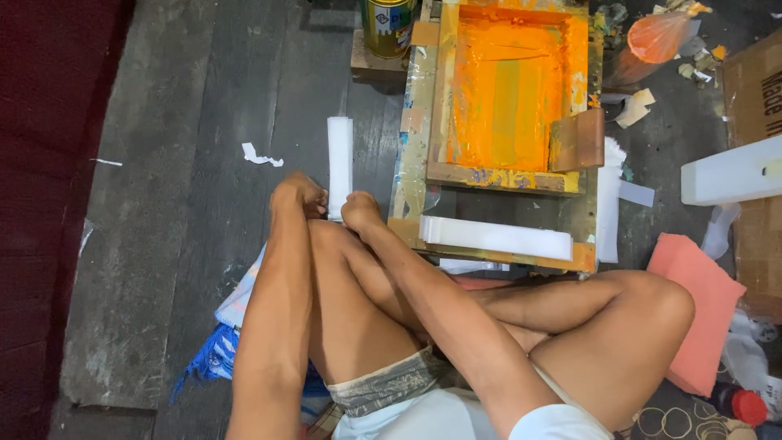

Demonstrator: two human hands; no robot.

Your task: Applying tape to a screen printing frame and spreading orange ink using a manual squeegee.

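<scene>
White folded strip (340, 163) sits on the dark plank floor (187, 122) just off the left edge of the printing frame (509, 90), with its long axis running straight away from the person, parallel to that frame's left side. Both hands meet at its near end: the left hand (300, 195) is curled against the bottom corner from the left, and the right hand (360, 210) is bunched up just beside it on the frame side. Both look pinched onto the strip's end, though the fingertips are hidden, so I can't swear to the grip. The strip looks like stiff, matte paper or fabric, flat and narrow. The frame itself is wood, slathered in glossy orange ink, with a wooden squeegee (577, 140) leaning on its right rim. Another long white strip (495, 237) lies crosswise along the frame's near edge.
</scene>
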